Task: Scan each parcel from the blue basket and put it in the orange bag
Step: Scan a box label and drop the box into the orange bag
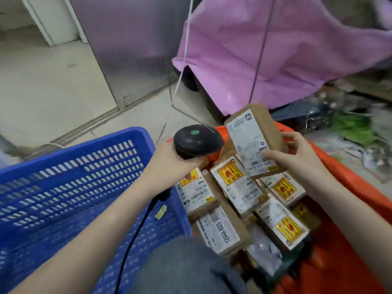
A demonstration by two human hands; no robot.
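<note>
Blue basket [70,187] near left, orange bag [347,187] near right with labelled cardboard parcels [237,187] piled inside. Left hand [171,164] wraps the black scanner [198,141], fingers curled round its grip, cable [135,234] trailing toward the near edge. Right hand [297,158] holds one parcel [254,143] above the pile, label up: thumb on the label's near end, fingers curled behind the right edge. Pink bag [275,52] far right.

Both bare forearms reach forward, left hand [169,162] curled in a grip, right hand [297,155] with fingers [273,154] pinching.
</note>
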